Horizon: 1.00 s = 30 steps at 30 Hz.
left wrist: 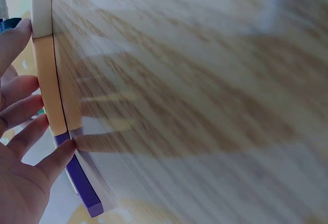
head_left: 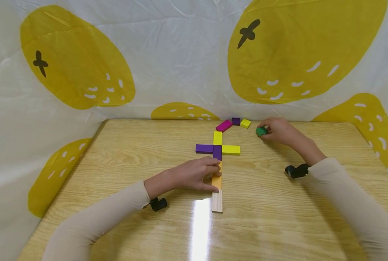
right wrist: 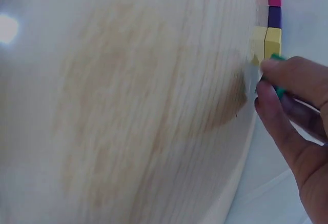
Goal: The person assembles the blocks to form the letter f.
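Note:
My right hand (head_left: 282,131) pinches a small green block (head_left: 261,131) between thumb and fingers, close over the table to the right of a small yellow block (head_left: 245,123). In the right wrist view the fingertips mostly cover the green block (right wrist: 278,89). My left hand (head_left: 198,174) rests along a column of blocks, its fingers nearly straight and touching the sides. Orange blocks (head_left: 217,182) lie partly under those fingers. Below them is a plain wood block (head_left: 217,201); above come a purple block (head_left: 217,152) and a yellow block (head_left: 217,138).
A purple block (head_left: 204,149) and a yellow block (head_left: 231,150) branch left and right from the column. Beyond its top, a magenta block (head_left: 224,125) and a dark purple cube (head_left: 236,121) lead toward the small yellow block. A patterned cloth (head_left: 180,54) hangs behind the wooden table (head_left: 132,145).

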Each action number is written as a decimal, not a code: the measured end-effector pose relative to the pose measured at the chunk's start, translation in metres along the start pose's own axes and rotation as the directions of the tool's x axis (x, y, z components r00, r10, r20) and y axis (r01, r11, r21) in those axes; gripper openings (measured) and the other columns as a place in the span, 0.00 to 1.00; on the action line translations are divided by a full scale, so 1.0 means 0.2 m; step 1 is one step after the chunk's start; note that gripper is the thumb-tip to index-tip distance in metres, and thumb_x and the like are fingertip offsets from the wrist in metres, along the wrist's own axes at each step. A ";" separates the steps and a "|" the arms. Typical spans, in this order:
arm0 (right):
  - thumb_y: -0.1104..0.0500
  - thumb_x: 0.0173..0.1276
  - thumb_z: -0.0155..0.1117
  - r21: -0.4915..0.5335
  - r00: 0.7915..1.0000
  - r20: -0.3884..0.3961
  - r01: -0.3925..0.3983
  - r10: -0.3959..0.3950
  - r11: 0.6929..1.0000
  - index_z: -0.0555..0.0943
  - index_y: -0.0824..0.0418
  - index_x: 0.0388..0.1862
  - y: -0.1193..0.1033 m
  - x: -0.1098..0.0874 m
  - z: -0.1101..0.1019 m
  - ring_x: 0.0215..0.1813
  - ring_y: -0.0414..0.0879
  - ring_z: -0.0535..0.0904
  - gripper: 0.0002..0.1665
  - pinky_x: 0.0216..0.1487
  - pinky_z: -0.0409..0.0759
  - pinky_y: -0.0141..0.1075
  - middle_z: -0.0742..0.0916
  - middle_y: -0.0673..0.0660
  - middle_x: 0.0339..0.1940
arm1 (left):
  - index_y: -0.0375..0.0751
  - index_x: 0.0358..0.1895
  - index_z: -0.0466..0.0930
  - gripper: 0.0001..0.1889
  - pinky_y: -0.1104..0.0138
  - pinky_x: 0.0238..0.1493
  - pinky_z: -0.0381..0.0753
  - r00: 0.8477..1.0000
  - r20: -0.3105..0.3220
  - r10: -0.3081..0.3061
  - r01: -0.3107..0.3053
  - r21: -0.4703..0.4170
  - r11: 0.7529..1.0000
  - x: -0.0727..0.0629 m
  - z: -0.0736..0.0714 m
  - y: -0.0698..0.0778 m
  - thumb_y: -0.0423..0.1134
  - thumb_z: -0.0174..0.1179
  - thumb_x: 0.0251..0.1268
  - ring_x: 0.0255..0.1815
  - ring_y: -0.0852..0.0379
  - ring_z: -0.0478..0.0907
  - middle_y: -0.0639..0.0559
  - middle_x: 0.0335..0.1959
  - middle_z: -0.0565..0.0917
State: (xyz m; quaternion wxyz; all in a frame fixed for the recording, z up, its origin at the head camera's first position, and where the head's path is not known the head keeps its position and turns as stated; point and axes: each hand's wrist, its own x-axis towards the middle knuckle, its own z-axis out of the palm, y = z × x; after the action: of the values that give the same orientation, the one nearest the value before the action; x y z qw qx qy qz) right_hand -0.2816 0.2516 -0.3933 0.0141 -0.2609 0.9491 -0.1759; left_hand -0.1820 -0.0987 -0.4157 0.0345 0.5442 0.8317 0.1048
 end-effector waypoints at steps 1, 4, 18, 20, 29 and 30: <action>0.62 0.63 0.75 0.011 1.000 0.000 -0.014 0.014 1.000 0.85 0.70 0.48 0.00 0.00 0.00 0.43 0.58 0.85 0.17 0.45 0.84 0.51 0.87 0.66 0.43 | 0.42 0.58 0.85 0.30 0.69 0.67 0.73 1.000 0.000 0.000 0.000 -0.001 1.000 0.00 0.00 0.00 0.63 0.66 0.65 0.66 0.53 0.73 0.48 0.62 0.77; 0.59 0.66 0.74 0.030 0.999 -0.016 -0.051 0.052 0.998 0.85 0.67 0.44 -0.02 0.01 0.00 0.41 0.55 0.83 0.14 0.43 0.82 0.49 0.87 0.61 0.38 | 0.42 0.57 0.85 0.30 0.69 0.67 0.73 1.000 -0.003 0.000 0.000 0.001 1.000 0.00 0.00 0.00 0.63 0.66 0.65 0.66 0.53 0.73 0.48 0.62 0.77; 0.52 0.64 0.77 0.001 0.992 -0.089 -0.086 0.086 0.996 0.85 0.67 0.42 -0.04 0.06 0.05 0.36 0.52 0.80 0.20 0.39 0.79 0.47 0.87 0.59 0.33 | 0.41 0.59 0.84 0.31 0.69 0.68 0.72 1.000 0.000 -0.007 0.007 -0.003 1.000 0.00 0.00 0.00 0.63 0.66 0.65 0.68 0.53 0.72 0.48 0.62 0.77; 0.52 0.63 0.77 0.006 0.992 -0.096 -0.085 0.085 0.996 0.84 0.67 0.42 -0.04 0.06 0.05 0.38 0.53 0.81 0.19 0.41 0.80 0.48 0.87 0.60 0.34 | 0.42 0.59 0.84 0.31 0.68 0.69 0.72 1.000 0.001 -0.007 0.007 -0.001 1.000 0.00 0.00 0.00 0.63 0.66 0.65 0.69 0.53 0.72 0.48 0.62 0.77; 0.55 0.63 0.78 0.012 0.991 -0.104 -0.087 0.088 0.996 0.84 0.65 0.38 -0.05 0.06 0.06 0.36 0.52 0.79 0.15 0.40 0.78 0.47 0.86 0.58 0.33 | 0.41 0.58 0.84 0.31 0.69 0.68 0.72 1.000 0.000 -0.008 0.008 0.003 1.000 -0.01 0.01 0.00 0.63 0.65 0.65 0.67 0.53 0.73 0.48 0.62 0.77; 0.55 0.63 0.78 0.018 0.990 -0.104 -0.090 0.091 0.996 0.84 0.65 0.38 -0.05 0.06 0.06 0.36 0.52 0.79 0.15 0.40 0.78 0.48 0.86 0.59 0.33 | 0.41 0.58 0.84 0.31 0.69 0.68 0.72 1.000 -0.001 -0.006 0.006 0.002 1.000 -0.01 0.01 0.00 0.63 0.65 0.65 0.67 0.53 0.73 0.48 0.62 0.77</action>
State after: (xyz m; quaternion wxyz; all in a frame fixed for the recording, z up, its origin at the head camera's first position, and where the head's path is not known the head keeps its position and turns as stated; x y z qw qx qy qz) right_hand -0.2865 0.2337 -0.4005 -0.0259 -0.2079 0.9582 -0.1949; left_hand -0.1807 -0.0994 -0.4173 0.0337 0.5418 0.8333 0.1040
